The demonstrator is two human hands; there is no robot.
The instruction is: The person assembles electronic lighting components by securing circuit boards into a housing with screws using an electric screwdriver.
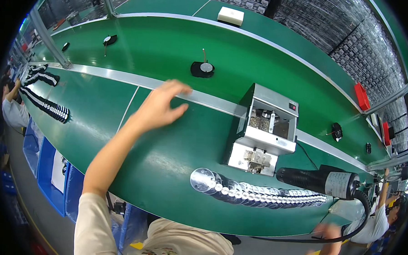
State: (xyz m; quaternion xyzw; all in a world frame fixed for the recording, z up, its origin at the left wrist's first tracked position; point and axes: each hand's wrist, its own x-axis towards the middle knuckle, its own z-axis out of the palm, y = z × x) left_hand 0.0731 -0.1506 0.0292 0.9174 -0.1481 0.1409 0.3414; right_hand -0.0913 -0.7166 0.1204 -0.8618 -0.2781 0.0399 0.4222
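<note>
My left hand (161, 106) reaches over the bench toward the green conveyor belt (148, 47), fingers apart and nothing in them. Beyond its fingertips, on the belt, lies a black flat part with a round silver disc (202, 69). My right hand (327, 247) is low at the right, past the bench's front edge, beside a black cable. Slightly blurred, it shows loosely bent fingers with the thumb apart and nothing visible between them. Between my hands, a long overlapping row of dark parts with silver discs (255, 193) lies on the bench.
A metal screw feeder (263, 130) stands behind the row. A black corded power tool (320, 180) lies to its right. More dark parts (45, 104) lie at the far left, above blue bins (51, 180). A white box (230, 15) sits behind the belt. People work at both sides.
</note>
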